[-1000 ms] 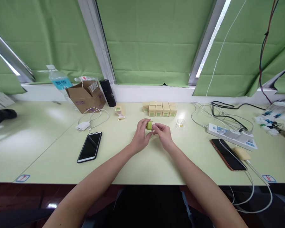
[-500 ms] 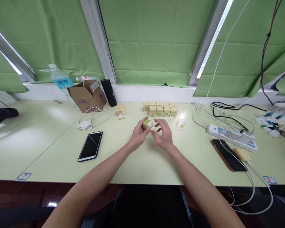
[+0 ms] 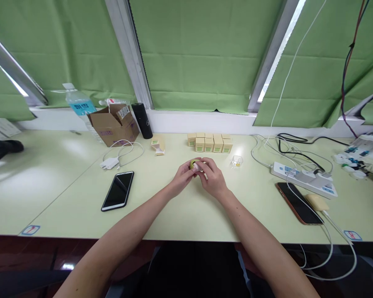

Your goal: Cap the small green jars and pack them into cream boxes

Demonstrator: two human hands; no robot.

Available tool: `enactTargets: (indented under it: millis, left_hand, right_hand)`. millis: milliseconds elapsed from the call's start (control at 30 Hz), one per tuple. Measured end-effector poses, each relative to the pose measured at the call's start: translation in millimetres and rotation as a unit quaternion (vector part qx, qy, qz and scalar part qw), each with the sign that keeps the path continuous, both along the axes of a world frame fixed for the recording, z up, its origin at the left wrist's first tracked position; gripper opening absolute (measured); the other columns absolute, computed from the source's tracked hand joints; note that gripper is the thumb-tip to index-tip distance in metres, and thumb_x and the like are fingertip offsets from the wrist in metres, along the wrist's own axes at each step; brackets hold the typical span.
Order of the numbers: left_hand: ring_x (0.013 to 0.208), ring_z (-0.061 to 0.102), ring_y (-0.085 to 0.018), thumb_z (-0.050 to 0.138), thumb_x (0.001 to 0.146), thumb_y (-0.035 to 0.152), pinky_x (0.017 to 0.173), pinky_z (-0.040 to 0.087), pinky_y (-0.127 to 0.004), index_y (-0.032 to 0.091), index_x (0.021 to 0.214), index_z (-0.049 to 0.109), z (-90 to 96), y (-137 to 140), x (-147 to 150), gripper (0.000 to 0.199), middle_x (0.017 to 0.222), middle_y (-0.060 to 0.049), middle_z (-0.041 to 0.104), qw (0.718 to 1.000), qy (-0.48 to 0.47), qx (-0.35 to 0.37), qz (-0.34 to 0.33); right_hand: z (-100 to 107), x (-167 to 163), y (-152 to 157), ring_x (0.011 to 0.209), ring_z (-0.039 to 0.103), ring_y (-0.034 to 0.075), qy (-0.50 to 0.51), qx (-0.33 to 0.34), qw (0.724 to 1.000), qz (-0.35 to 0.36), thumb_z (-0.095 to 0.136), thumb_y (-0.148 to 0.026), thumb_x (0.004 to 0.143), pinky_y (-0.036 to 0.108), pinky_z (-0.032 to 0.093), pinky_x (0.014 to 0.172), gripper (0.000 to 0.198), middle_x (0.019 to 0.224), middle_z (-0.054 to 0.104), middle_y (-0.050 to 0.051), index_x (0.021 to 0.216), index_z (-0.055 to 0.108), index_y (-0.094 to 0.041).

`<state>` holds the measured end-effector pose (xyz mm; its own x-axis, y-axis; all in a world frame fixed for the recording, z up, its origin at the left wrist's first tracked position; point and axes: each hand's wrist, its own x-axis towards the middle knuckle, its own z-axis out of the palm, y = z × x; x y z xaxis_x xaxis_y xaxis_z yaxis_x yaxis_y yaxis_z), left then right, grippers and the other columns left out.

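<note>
Green case (image 3: 192,163) over the surface (image 3: 188,215), near side of the boxes (image 3: 209,145); left hand (image 3: 182,176) and right hand (image 3: 211,178) both grasp it with their fingers; steady left support and gentle, even right pressure should serve best.

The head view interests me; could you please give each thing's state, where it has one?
Green-and-white item, held, partly hidden by fingers
Left hand, closed on the item
Right hand, fingers against it, grip unclear
Cardboard box, top flaps open
Small boxes, look shut
Loose carton, open
Left phone, screen dark
Right phone, screen dark
Power strip, plugs inserted
Blinds, lowered
Water bottle, capped
</note>
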<state>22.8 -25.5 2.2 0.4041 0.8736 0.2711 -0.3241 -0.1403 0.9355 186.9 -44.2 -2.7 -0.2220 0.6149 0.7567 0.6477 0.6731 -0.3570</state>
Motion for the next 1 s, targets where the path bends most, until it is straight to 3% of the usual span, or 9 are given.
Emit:
enactTargets:
  millis: [500,667,900,1000]
  left_hand:
    - [0.1,0.066,-0.023,0.072,0.09,0.053,0.083,0.055,-0.036,0.019,0.124,0.069,-2.1,0.1,6.4,0.048,0.113,-0.012,0.073,0.995,0.028,0.059,0.076]
    - [0.094,0.064,-0.019,0.074,0.089,0.051,0.081,0.052,-0.032,0.018,0.123,0.069,-1.9,-0.9,8.7,0.047,0.112,-0.01,0.072,0.995,0.018,0.041,0.086]
    - [0.103,0.066,-0.02,0.081,0.086,0.046,0.085,0.05,-0.028,0.021,0.13,0.064,-3.7,-1.3,4.9,0.053,0.118,-0.009,0.07,0.999,-0.046,0.002,-0.016]
    - [0.104,0.066,-0.021,0.084,0.084,0.047,0.086,0.05,-0.029,0.021,0.126,0.065,-3.8,-0.8,5.7,0.053,0.118,-0.01,0.07,0.999,-0.043,0.011,-0.013]
  right_hand:
    - [-0.4,-4.5,-0.4,0.105,0.072,0.027,-0.037,0.049,0.998,-0.019,0.041,-0.021,0.106,0.036,0.064,0.074,0.036,0.119,0.069,0.019,0.131,0.067,-0.02]
    - [-1.1,-6.4,-0.5,0.102,0.072,0.025,-0.075,0.095,0.99,-0.067,0.041,-0.019,0.106,0.03,0.062,0.069,0.036,0.117,0.07,0.018,0.133,0.065,-0.018]
    - [-1.9,-6.3,-2.3,0.084,0.072,0.019,-0.095,0.123,0.984,-0.083,0.044,-0.016,0.105,0.026,0.059,0.06,0.037,0.116,0.069,0.017,0.137,0.062,-0.018]
    - [-1.9,-7.5,-3.5,0.086,0.073,0.02,-0.094,0.137,0.982,-0.088,0.045,-0.014,0.105,0.026,0.059,0.058,0.036,0.117,0.07,0.017,0.135,0.064,-0.017]
